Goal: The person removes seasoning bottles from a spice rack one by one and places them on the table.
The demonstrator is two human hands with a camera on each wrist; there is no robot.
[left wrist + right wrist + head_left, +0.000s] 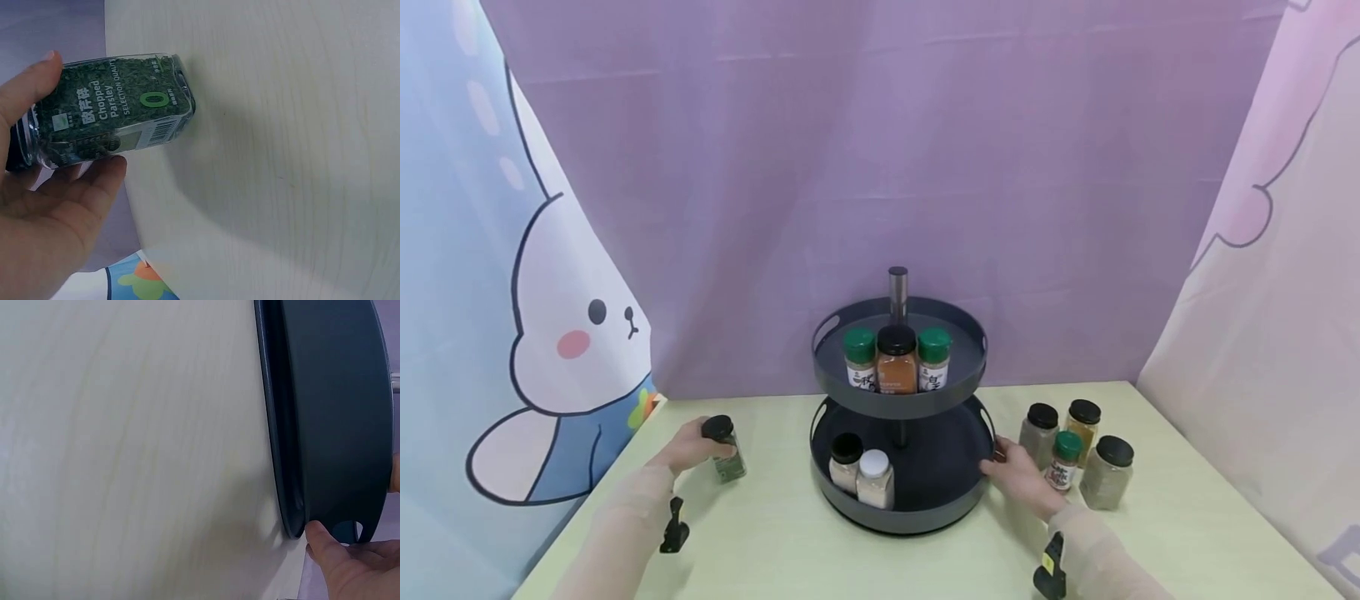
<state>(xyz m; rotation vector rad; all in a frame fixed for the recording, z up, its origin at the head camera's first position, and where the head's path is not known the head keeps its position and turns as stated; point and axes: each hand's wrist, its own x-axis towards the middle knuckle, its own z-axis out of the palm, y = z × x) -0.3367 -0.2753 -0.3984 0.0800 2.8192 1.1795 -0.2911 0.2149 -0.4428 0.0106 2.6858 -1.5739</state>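
My left hand (pixel 688 448) grips a jar of chopped parsley (pixel 730 468) near its black lid, at the table's left side. In the left wrist view the parsley jar (pixel 125 94) lies between thumb and fingers, its label and green flakes showing. My right hand (pixel 1022 477) holds the right rim of the lower tray (pixel 917 522) of a dark two-tier spice rack. In the right wrist view the thumb (pixel 325 547) presses the tray's outer wall beside the handle cutout; a fingertip shows over the rim. A black-capped jar (pixel 846 473) and a white-capped jar (pixel 876 487) stand in the lower tray.
The upper tray (pixel 898 406) holds two green-capped bottles (pixel 860 367) (pixel 934 367) and a black-capped orange spice jar (pixel 897 371). Several spice jars stand on the table right of my right hand, among them a green-capped one (pixel 1062 475) and a large black-capped one (pixel 1105 483).
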